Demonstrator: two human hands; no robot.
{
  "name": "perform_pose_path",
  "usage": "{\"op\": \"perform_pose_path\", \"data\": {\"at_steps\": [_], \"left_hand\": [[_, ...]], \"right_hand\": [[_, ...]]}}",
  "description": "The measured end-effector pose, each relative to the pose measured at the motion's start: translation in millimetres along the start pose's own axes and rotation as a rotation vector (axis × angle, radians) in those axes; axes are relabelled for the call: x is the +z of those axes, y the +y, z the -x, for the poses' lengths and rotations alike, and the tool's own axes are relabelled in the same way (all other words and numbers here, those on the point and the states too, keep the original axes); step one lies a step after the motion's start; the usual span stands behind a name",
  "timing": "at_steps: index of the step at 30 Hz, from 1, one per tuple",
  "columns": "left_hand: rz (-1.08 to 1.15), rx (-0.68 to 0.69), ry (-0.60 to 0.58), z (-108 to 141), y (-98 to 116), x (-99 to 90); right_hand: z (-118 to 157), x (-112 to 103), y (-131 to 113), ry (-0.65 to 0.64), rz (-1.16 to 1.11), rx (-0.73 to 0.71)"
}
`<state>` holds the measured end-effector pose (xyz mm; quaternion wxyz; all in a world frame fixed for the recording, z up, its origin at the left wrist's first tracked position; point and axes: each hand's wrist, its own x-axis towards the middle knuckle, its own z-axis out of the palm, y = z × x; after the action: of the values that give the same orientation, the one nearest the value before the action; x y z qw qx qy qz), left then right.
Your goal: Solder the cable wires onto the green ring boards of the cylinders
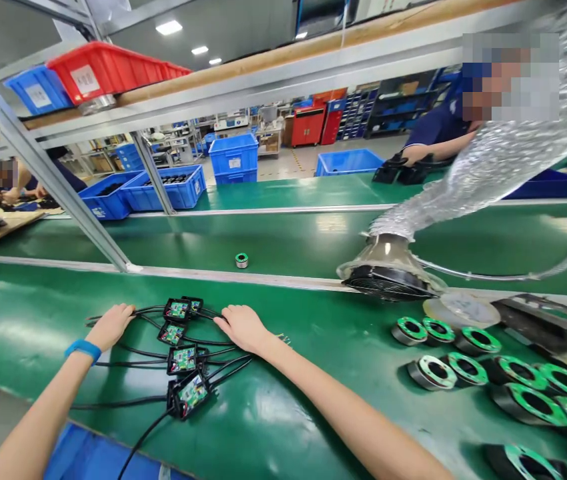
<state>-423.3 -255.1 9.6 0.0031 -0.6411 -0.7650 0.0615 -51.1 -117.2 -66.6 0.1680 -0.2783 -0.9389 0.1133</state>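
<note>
1. A red bin [118, 72] on the overhead shelf [273, 79], with a small blue bin [38, 90] beside it; both carry white labels.
2. A crinkled silver duct [493, 157], leading down to a black round grille [388, 283].
3. Metal rings with green tops [467, 368], grouped on the right of the worktop [293, 427].
4. One similar small ring [241, 261], alone beyond the pale rail [203, 275].
5. A person in dark blue [436, 127] across the way, touching black parts [404, 171].
6. Stacked blue crates [234, 157], with a red cabinet [308, 126] farther back.
</note>
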Motion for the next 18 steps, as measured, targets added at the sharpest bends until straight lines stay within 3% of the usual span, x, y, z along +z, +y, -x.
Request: {"op": "perform_pose_path", "data": {"at_steps": [3, 6, 9, 12, 14, 16, 18], "left_hand": [[0.03, -0.019, -0.03, 2.9, 3.8, -29.9], [0.078, 0.018, -0.014, -27.8, 29.2, -59.8], [0.131, 0.133, 0.036, -98.1, 87.8, -72.3], [0.156, 0.205, 0.063, -170.4, 168.9, -65.1], [0.157, 0.19, 0.062, -202.0, 219.3, -57.2], [0.151, 0.143, 0.045, -224.0, 253.1, -50.0], [0.138, 0.113, 0.017, -244.2, 267.4, -44.1]], "right_hand": [[29.3, -1.1, -8.5, -0.03, -0.013, 0.034], [47.9, -4.1, -17.7, -0.054, -0.041, 0.044], [57.5, -11.4, -28.4, -0.074, -0.064, 0.056], [67.4, -24.3, -36.6, -0.089, -0.056, 0.075], [77.9, -33.0, -34.3, -0.086, -0.029, 0.103], [94.8, -39.8, -21.9, -0.036, 0.027, 0.147], [122.5, -45.8, -2.0, 0.089, 0.102, 0.186]]}}
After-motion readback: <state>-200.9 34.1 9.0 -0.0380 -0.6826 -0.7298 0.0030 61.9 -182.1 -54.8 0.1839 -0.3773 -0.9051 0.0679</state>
